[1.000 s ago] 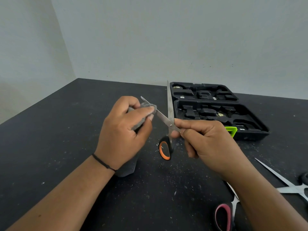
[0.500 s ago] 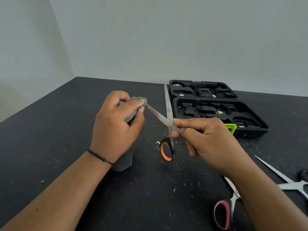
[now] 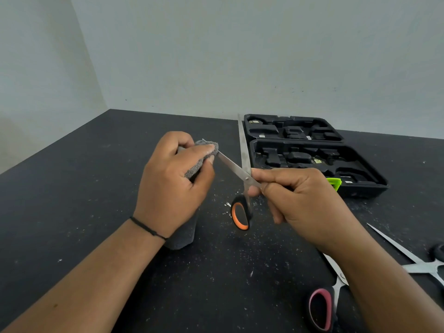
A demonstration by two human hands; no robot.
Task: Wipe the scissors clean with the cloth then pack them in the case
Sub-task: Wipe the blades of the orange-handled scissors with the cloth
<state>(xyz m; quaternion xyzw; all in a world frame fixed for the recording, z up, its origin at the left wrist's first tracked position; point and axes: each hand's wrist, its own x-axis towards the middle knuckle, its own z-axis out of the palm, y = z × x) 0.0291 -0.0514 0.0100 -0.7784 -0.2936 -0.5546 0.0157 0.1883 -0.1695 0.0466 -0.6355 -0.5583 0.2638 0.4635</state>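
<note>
The orange-handled scissors (image 3: 243, 162) are held spread open above the black table. My right hand (image 3: 302, 203) grips them at the pivot and upper handle; the orange loop hangs below. My left hand (image 3: 173, 186) pinches a grey cloth (image 3: 200, 159) around the tip of the left-pointing blade, and the cloth's tail hangs down under my wrist. The other blade points up and away. The open black case (image 3: 312, 155) lies just behind my right hand, with a green latch at its front edge.
A pink-handled pair of scissors (image 3: 324, 306) lies on the table (image 3: 72, 188) under my right forearm. Another pair with bare metal blades (image 3: 408, 258) lies at the right edge. White specks dot the tabletop. Walls stand behind and to the left.
My left hand has slid the cloth outward along the blade, from near the middle to its tip. My right hand and the scissors have stayed almost still.
</note>
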